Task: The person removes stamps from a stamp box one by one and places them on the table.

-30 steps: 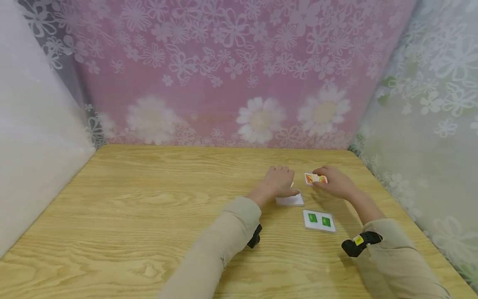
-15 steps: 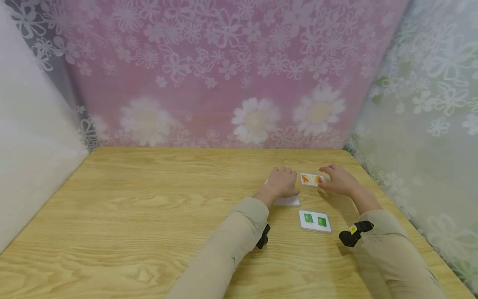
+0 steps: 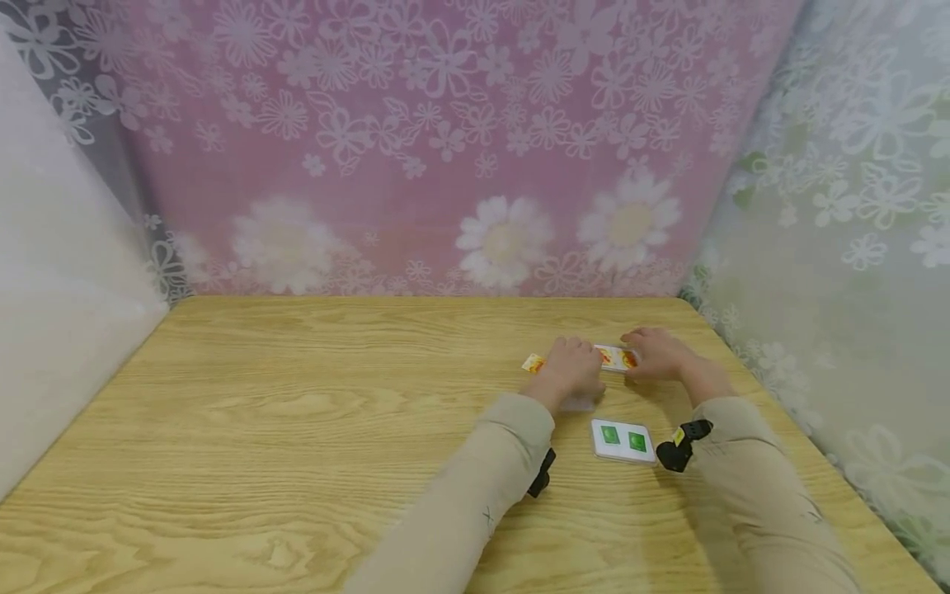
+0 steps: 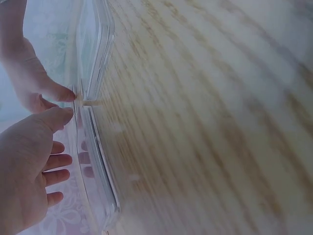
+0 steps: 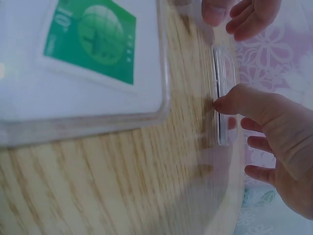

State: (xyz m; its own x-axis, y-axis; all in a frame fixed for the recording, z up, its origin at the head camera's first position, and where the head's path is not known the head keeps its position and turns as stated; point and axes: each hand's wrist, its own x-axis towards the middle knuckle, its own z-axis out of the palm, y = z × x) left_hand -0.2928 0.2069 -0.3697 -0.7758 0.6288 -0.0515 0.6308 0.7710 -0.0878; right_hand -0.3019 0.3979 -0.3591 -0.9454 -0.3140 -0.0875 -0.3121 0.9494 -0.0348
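My right hand grips the right end of a clear stamp case with orange stamps. In the right wrist view, the thumb presses the near edge of this case and the fingers reach behind. My left hand hovers beside its left end, thumb and fingers apart, close to the right thumb in the left wrist view. Beneath it shows a whitish case, mostly covered. Left of its knuckles an orange-printed corner sticks out, the rest hidden. A stamp case with two green stamps lies nearer.
The wood-grain table runs back to a pink floral curtain. A pale floral sheet flanks the right side, a white one the left. Each wrist wears a black camera.
The left hand has slid right over the whitish case, uncovering the orange corner on its left. The right hand loosened from the orange-stamp case, then closed in on its right end again.
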